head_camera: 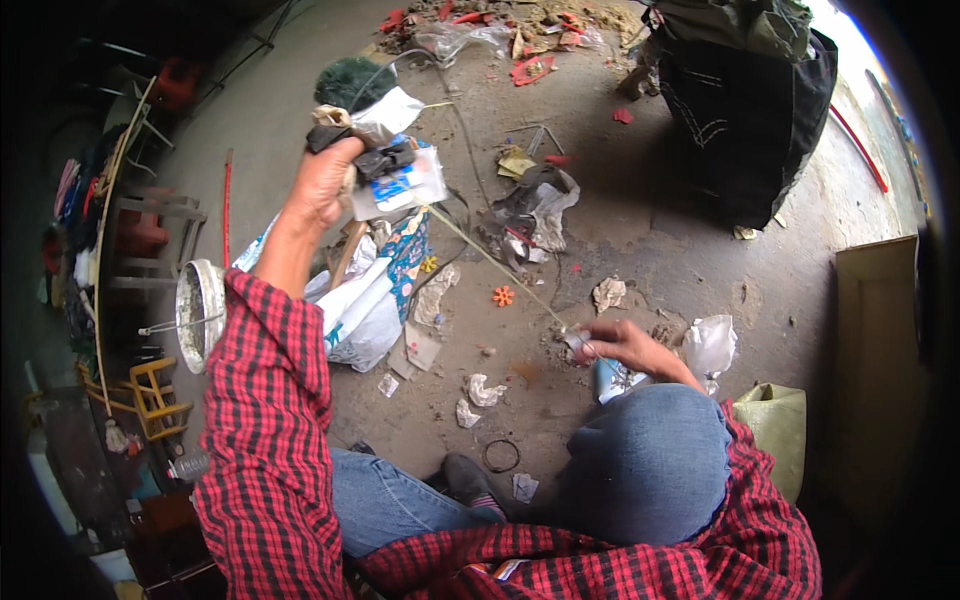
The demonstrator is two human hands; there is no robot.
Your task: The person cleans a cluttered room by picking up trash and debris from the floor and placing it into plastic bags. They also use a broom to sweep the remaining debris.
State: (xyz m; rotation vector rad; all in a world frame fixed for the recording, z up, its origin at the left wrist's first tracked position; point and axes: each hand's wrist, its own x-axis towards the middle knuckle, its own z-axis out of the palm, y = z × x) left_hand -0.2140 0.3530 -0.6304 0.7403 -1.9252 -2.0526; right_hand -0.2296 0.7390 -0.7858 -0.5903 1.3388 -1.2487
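Note:
My left hand (319,180) is raised and grips a bundle of scraps: crumpled white paper or plastic (390,114), dark strips (386,160) and a clear-and-blue plastic packet (400,186). A dark green fuzzy piece (354,82) shows just beyond it; whether it is held is unclear. From the bundle a thin pale cord (491,259) stretches down to my right hand (622,341). That hand, low beside my knee, pinches a small grey scrap (576,338) at the cord. Below the bundle, a floral-patterned bag (364,322) lies on the floor with scraps in it.
A tall black bag (739,127) stands at upper right. Red fragments and debris (532,70) lie at the far side. Nearer are crumpled grey plastic (551,210), an orange flower-shaped piece (502,296) and a black ring (502,455). A white bucket (201,315) lies leftward; a wooden cabinet (874,322) stands right.

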